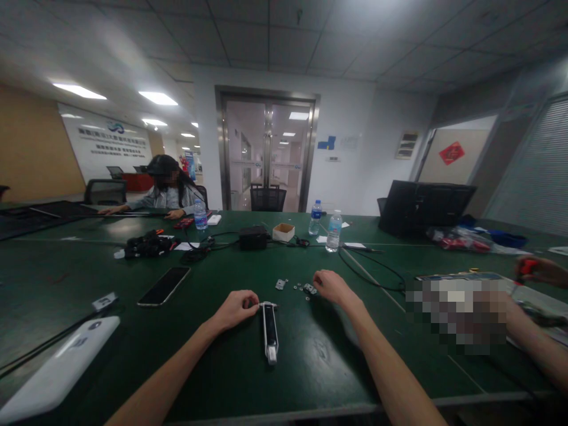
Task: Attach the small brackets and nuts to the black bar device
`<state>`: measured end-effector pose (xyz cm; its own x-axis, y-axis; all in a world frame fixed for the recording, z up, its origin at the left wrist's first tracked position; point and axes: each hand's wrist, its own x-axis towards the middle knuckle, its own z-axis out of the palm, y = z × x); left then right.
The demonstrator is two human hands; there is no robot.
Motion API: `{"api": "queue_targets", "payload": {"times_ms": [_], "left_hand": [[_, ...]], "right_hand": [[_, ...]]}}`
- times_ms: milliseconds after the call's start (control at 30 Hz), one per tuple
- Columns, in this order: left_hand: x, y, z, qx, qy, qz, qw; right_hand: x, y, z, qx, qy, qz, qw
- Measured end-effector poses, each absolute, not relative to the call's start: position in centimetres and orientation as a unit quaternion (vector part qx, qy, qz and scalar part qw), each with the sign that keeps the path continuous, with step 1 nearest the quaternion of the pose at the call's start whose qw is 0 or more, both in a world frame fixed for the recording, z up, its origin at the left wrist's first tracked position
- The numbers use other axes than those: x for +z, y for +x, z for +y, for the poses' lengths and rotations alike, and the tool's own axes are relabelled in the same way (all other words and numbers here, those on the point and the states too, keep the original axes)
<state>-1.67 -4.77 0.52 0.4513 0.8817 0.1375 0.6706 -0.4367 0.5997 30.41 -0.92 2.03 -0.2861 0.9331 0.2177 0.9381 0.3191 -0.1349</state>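
A slim white-edged device with a dark face [270, 329] lies lengthwise on the green table, its pale block-like end toward me. At its far left corner my left hand [238, 310] is closed, with thumb and forefinger pinched against a short crosspiece there. My right hand [332, 286] rests farther right with its fingers curled together. Its fingertips are beside a small cluster of metal parts [309, 289]; whatever they grip is too small to make out. Another small metal piece [280, 284] and several tiny rings lie between my hands.
To the left lie a dark phone [165, 286] and a white case [66, 361]. Cables, a black box [252, 237], an open carton [283, 232] and water bottles [334, 231] stand behind. At right, a co-worker's hand holds a red screwdriver [527, 267]. Another person sits across.
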Motion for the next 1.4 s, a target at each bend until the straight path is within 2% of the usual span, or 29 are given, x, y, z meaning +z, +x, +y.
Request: {"api": "queue_targets", "payload": {"times_ms": [367,667,833,1067,1233,1400], "left_hand": [[-0.1,-1.9,-4.3,0.217,0.824,0.47,0.231],[0.2,-1.9,-4.3,0.198,0.835,0.463,0.222],[0.1,-2.0,-4.2,0.189,0.842,0.457,0.215],[-0.2,-1.9,-4.0,0.183,0.861,0.444,0.169],[-0.2,-1.7,-4.1,0.19,0.868,0.439,0.135],[-0.1,-1.7,-4.2,0.251,0.851,0.452,0.097]], "right_hand": [[0.5,27.3,-1.0,-0.032,-0.54,-0.831,0.131],[0.3,25.8,-1.0,-0.048,-0.57,-0.815,0.089],[-0.1,25.4,-1.0,-0.078,-0.566,-0.815,0.094],[-0.1,23.2,-2.0,-0.09,-0.528,-0.833,0.14],[0.3,20.6,-3.6,-0.081,-0.436,-0.876,0.192],[-0.1,19.0,-4.4,-0.03,-0.345,-0.898,0.271]]}}
